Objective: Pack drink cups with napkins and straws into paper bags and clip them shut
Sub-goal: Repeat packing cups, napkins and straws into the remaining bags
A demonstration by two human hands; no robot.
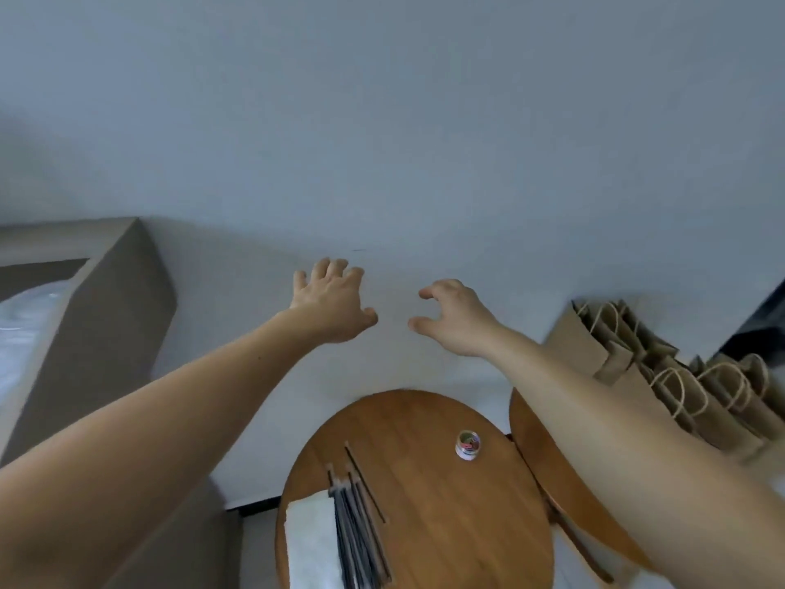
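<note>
Both arms stretch forward above the tables toward the pale wall. My left hand point(333, 301) is open with fingers spread and holds nothing. My right hand point(454, 318) is open too, fingers curled and apart, empty. Below them, a round wooden table point(446, 503) carries a bundle of dark wrapped straws point(359, 525) lying partly over a stack of white napkins point(312, 546), and a small clear jar of clips point(468, 445). A row of brown paper bags point(679, 376) with twine handles stands at the right, behind my right forearm. No drink cups are in view.
A second wooden table point(552, 469) sits to the right, mostly hidden under my right arm. A large grey-brown boxy piece of furniture point(102, 316) stands at the left. A dark object point(760, 329) shows at the far right edge.
</note>
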